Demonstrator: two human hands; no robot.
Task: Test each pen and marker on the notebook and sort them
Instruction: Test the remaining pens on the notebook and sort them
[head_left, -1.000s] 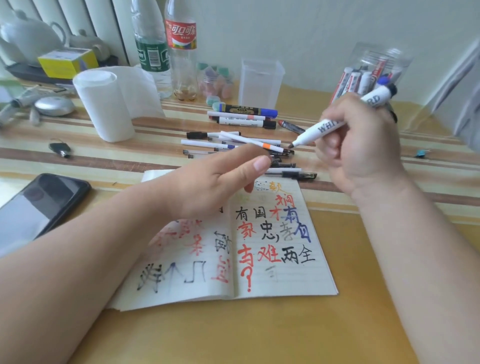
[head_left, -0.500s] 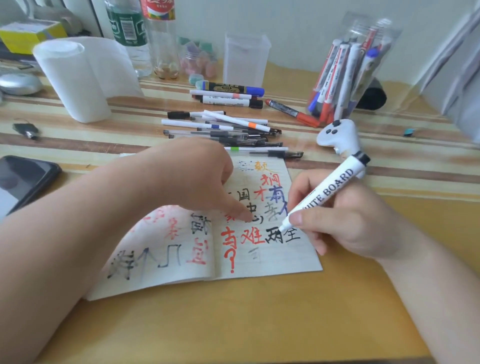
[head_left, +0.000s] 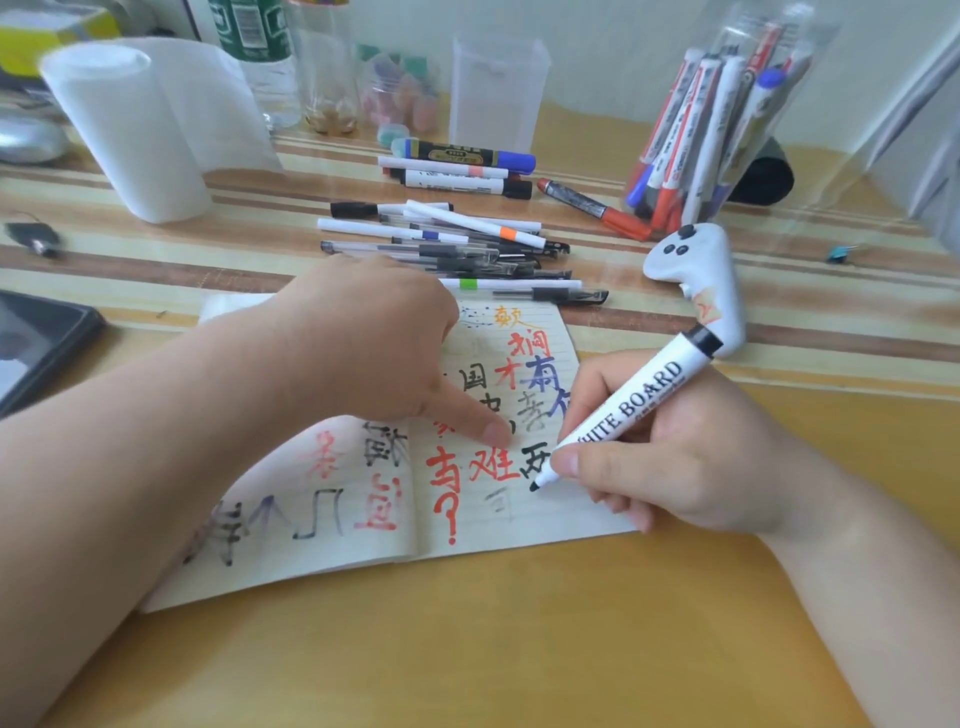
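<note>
Roughly midway, it seems
marker (head_left: 639, 400) gripped in right hand (head_left: 675, 467), notebook (head_left: 519, 535) pressed by left hand (head_left: 374, 338), pen pile (head_left: 457, 254) likely untested

bare left hand (head_left: 363, 338) and right hand (head_left: 675, 457) — short rounded nails (head_left: 496, 432)

**Near edge open, far side crowded**

Bare table (head_left: 467, 649) lies open in front of the notebook (head_left: 322, 561). The left hand (head_left: 363, 338) and the right hand (head_left: 675, 457), gripping a whiteboard marker (head_left: 634, 395), cover its right page. Behind, a heap of pens (head_left: 457, 254) blocks the middle. A white controller (head_left: 691, 260) and a jar of markers (head_left: 727, 104) crowd the far right, a paper roll (head_left: 130, 135) the far left.
</note>
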